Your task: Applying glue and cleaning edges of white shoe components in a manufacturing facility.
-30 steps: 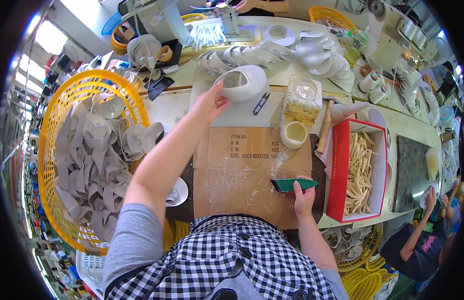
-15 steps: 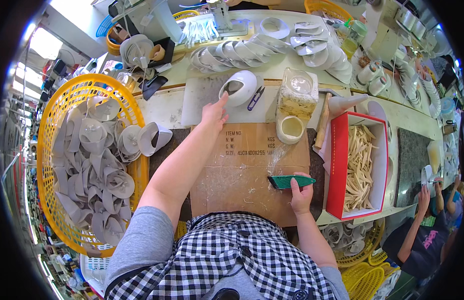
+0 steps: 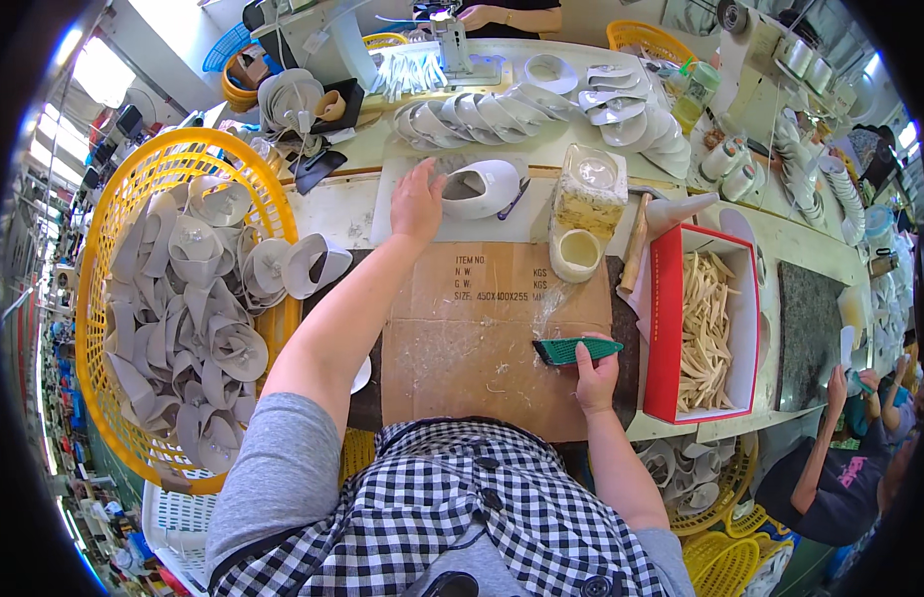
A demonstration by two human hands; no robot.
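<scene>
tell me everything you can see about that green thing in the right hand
The green brush is a flat, oblong block of textured teal green, seemingly plastic, lying level crosswise above the cardboard sheet. The right hand grips its right end from below, leaving the left end free. Its bristles are hidden.

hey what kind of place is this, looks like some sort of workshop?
Most likely a small factory workbench for hand assembly, perhaps of shoe parts. A yellow basket holds many grey-white curved pieces, more white pieces are fanned out on the bench, and another worker sits nearby.

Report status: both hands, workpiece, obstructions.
Left hand on white curved shoe piece. Right hand grips green brush on cardboard sheet. Nothing between them.
</scene>
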